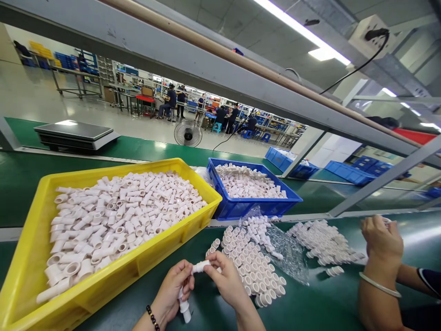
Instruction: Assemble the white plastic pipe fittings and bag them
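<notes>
My left hand and my right hand are together above the green work surface, both closed. A white plastic pipe fitting is pinched between them, the left fingers at one end and the right fingers at the other. Another white tubular fitting sticks out below my left fingers; whether the palm grips it is unclear. To the right of my right hand, rows of short white fittings stand close together with their open ends up. Beyond my hands is a yellow bin heaped with loose white fittings.
A blue bin of white pieces stands behind clear plastic bags. More fittings lie farther right, near a co-worker's hands. A flat scale sits at the back left. A metal beam crosses overhead.
</notes>
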